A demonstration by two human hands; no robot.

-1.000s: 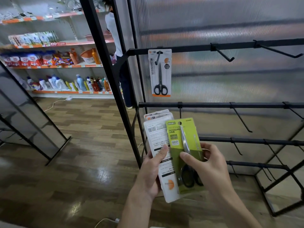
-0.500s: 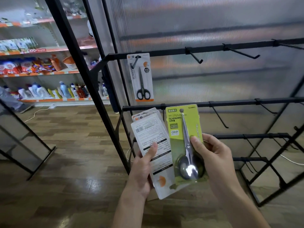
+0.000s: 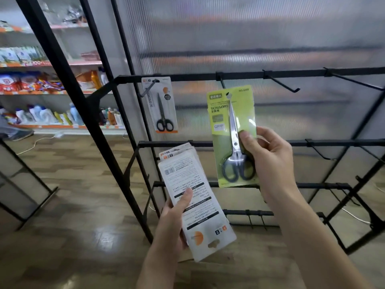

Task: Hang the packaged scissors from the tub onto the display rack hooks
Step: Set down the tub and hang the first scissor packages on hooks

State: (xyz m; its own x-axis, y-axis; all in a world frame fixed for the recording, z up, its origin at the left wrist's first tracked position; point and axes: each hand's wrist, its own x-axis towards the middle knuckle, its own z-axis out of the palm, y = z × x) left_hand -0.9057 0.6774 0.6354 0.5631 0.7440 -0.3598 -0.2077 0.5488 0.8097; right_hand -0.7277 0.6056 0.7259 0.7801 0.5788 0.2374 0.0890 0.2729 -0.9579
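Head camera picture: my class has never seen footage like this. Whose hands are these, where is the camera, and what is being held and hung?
No machine here: a person wears a camera on the head, looking down at their own hands in a shop. The right hand holds up a green scissors pack near a hook on the black display rack. The left hand holds a stack of white packs, backs showing. One white scissors pack already hangs on the top rail.
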